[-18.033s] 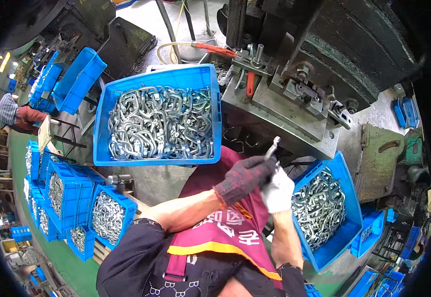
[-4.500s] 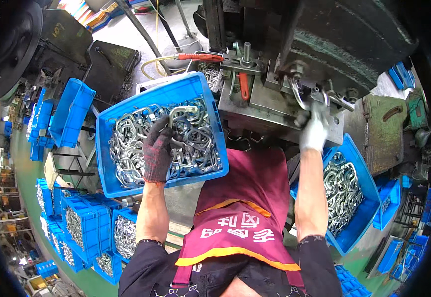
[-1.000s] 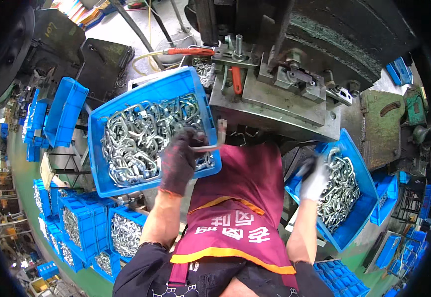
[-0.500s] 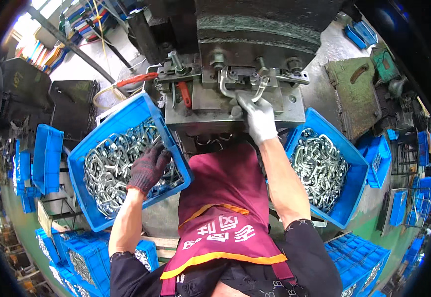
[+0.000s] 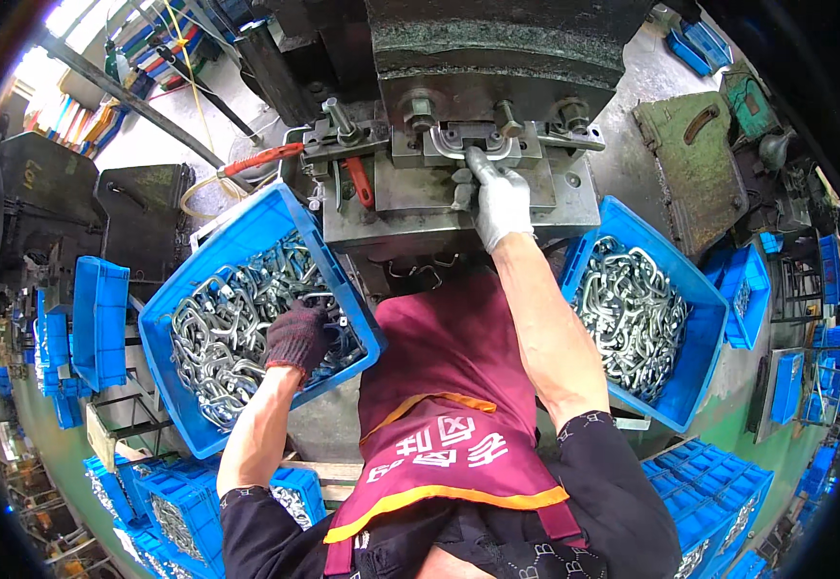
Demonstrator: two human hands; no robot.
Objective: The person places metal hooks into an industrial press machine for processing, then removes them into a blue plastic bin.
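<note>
My right hand [image 5: 503,201], in a white glove with grey fingertips, is at the press. One finger stretches forward and touches the middle of a U-shaped bent metal rod [image 5: 452,151] lying across the die block [image 5: 410,183]; the other fingertips are apart from it. In the left blue crate [image 5: 209,253], my left hand [image 5: 296,338], in a dark knitted glove, is in among a heap of similar bent rods [image 5: 209,323]. Its fingers curl round a rod there, though the fingertips are partly hidden.
The dark press ram [image 5: 497,68] stands above the die. A red-handled tool [image 5: 360,183] lies left of the die, near a red-sleeved cable [image 5: 263,158]. Another blue crate [image 5: 700,338] of bent rods stands at my right. Stacked blue crates [image 5: 695,492] are behind on both sides.
The rod at the die has moved from tilted to lying level across it. My right hand has shifted slightly forward, one finger extending. My left hand has moved right within the crate, fingers curling.
</note>
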